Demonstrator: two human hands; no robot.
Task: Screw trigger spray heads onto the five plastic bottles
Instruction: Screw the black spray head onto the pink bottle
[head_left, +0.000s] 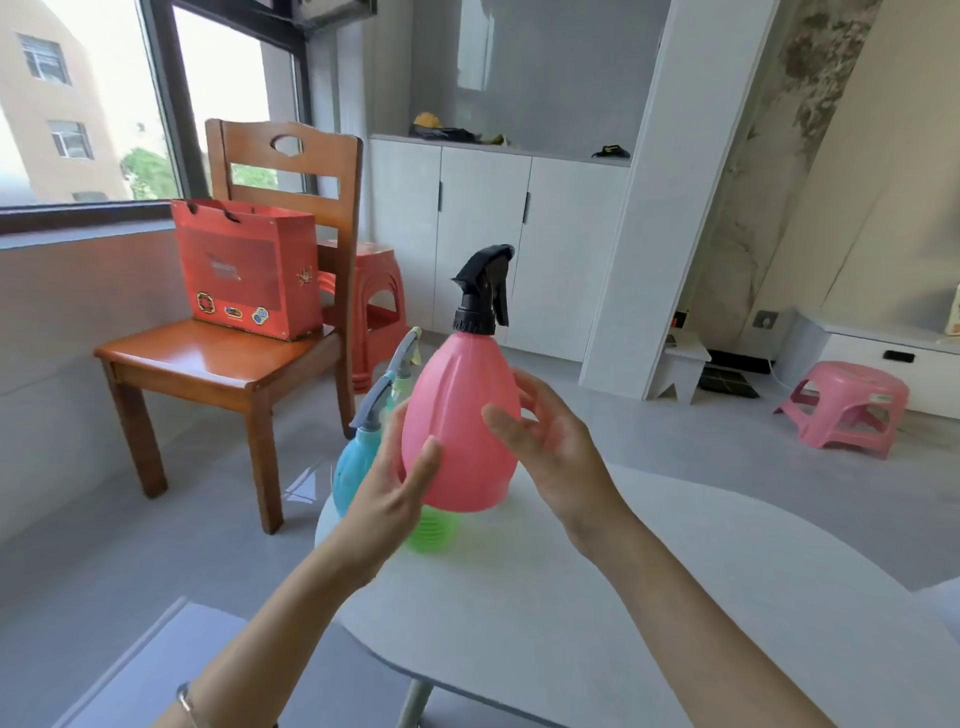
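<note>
Your left hand (402, 486) holds the pink bottle (460, 423) from its 8 o'clock side, thumb pressed flat on the near face and the other fingers wrapped round the far side, out of your sight. Your right hand (553, 449) sits at the bottle's 3 o'clock with its fingers spread wide and loosely curled; the fingertips lie at the bottle's edge, and you cannot tell whether they touch it. The bottle is upright, tilted a little, its base just above the table (597, 597) near the far rim. A black spray head (485, 288) is on its neck at 12 o'clock, trigger pointing down on the right.

Behind the pink bottle, toward 9 o'clock, stands a blue bottle (353, 467) with a grey spray head (374, 405). Just beyond it a pale green bottle (400, 392) shows only its shoulder, with a grey head (408, 353) of its own. Below the pink base, at 6 o'clock, a bright green bottle (434, 530) peeks out on the tabletop; its top is hidden.

Further off at 10 o'clock a wooden chair (234, 358) carries a red paper bag (249, 270). A pink stool (847, 405) stands on the floor at 3 o'clock
</note>
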